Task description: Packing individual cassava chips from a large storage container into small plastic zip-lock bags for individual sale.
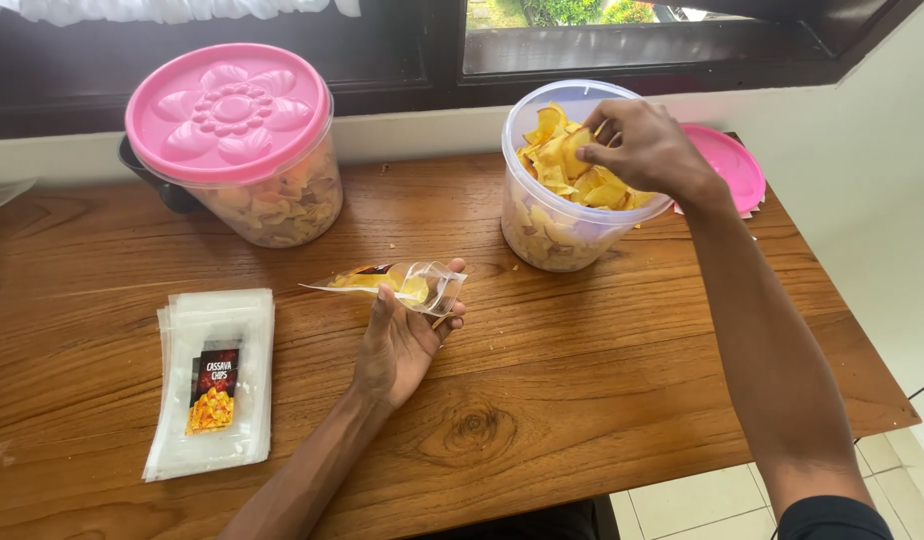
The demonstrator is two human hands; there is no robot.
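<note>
The left hand (402, 335) lay palm up at the worktop's (602, 380) centre, its grip closed on a small clear pouch (397, 283) holding a few yellow chips. At two o'clock, the right hand (647, 150) reached into the open tub of chips (567, 215), fingers pinched on chips. A lidded tub (237, 140) stood at ten o'clock, empty pouches (214, 385) at eight.
</note>
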